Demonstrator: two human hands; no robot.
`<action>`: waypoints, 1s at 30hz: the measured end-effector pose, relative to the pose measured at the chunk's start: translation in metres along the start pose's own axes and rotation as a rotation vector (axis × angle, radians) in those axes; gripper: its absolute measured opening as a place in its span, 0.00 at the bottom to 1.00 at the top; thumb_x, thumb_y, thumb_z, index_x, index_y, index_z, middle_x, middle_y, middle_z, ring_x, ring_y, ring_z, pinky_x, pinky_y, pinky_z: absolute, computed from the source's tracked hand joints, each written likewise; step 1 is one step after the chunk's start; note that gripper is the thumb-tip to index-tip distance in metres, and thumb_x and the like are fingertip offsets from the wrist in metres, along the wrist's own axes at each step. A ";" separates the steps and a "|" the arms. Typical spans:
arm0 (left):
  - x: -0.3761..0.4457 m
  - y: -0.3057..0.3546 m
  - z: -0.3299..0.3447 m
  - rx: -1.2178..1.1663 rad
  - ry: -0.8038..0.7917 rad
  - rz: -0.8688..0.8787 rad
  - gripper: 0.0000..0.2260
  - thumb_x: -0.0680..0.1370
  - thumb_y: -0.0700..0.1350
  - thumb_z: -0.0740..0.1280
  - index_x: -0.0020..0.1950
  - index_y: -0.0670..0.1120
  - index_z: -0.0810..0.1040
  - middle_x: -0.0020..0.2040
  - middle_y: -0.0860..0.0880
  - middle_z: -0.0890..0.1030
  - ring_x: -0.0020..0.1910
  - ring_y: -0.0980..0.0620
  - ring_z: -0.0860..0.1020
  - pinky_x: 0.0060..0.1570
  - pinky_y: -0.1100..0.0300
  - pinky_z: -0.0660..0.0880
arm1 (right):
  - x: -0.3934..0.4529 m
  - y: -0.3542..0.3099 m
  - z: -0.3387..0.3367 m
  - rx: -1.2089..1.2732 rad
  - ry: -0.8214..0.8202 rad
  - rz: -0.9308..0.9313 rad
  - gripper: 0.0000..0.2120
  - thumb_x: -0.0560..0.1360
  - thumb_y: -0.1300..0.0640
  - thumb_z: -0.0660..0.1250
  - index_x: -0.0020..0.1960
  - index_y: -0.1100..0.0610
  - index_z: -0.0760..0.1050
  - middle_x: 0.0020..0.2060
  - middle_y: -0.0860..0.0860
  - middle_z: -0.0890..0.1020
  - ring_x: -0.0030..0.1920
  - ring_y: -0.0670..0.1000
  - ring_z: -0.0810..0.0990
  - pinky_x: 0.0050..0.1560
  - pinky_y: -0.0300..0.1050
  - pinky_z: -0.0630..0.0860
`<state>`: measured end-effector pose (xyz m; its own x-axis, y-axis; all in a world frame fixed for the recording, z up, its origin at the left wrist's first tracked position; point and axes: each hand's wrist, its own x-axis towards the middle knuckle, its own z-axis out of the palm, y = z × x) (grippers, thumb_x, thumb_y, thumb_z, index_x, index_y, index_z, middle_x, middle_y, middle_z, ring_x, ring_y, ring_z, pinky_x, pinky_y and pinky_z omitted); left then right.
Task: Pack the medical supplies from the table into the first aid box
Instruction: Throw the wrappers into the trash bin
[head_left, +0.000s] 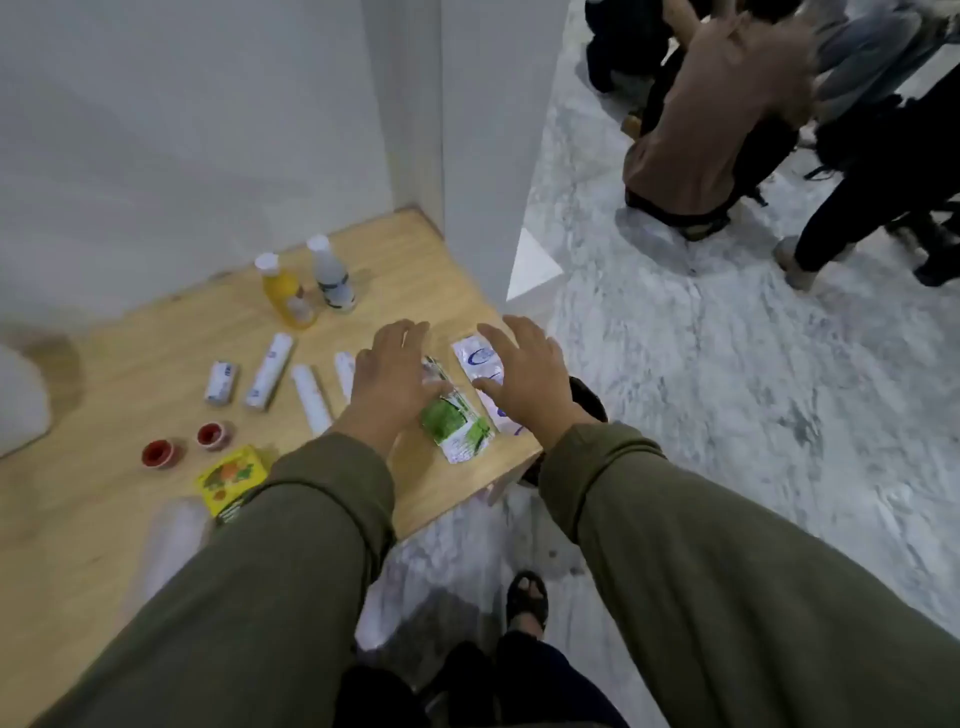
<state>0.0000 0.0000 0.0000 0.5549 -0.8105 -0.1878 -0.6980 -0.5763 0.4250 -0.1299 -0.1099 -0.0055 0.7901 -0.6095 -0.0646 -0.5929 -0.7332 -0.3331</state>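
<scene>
- Your left hand (387, 379) & right hand (524, 374): fingers spread, holding nothing, flanking green sachet (457, 421) near tabletop's (104, 395) right edge, prob. to gather it.
- First aid box: not visible.

No legible txt anywhere, print on white packet (480, 364), green packet (454, 423), yellow box (231, 475) too blurred
</scene>
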 end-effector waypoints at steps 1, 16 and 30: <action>0.004 0.003 0.005 -0.044 0.018 -0.049 0.36 0.70 0.52 0.73 0.74 0.47 0.60 0.74 0.46 0.61 0.74 0.48 0.56 0.68 0.51 0.59 | 0.007 0.008 0.001 0.045 -0.005 -0.007 0.30 0.73 0.46 0.67 0.72 0.48 0.62 0.72 0.55 0.62 0.74 0.55 0.56 0.68 0.55 0.58; 0.032 -0.017 0.036 0.084 0.015 -0.227 0.33 0.63 0.56 0.77 0.63 0.47 0.72 0.58 0.45 0.77 0.61 0.45 0.67 0.55 0.54 0.66 | 0.070 0.040 0.044 0.025 -0.130 -0.095 0.31 0.65 0.41 0.73 0.64 0.50 0.71 0.74 0.52 0.58 0.75 0.58 0.47 0.72 0.61 0.51; 0.089 0.011 0.031 -0.315 -0.003 0.018 0.06 0.67 0.48 0.76 0.40 0.48 0.84 0.46 0.47 0.80 0.51 0.46 0.75 0.47 0.57 0.68 | 0.056 0.073 -0.001 0.386 0.114 0.401 0.12 0.67 0.48 0.74 0.45 0.55 0.81 0.63 0.48 0.73 0.72 0.54 0.55 0.67 0.50 0.56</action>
<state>0.0278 -0.0813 -0.0399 0.5420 -0.8208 -0.1804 -0.5330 -0.5017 0.6814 -0.1289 -0.1982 -0.0331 0.4808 -0.8617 -0.1621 -0.7259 -0.2874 -0.6249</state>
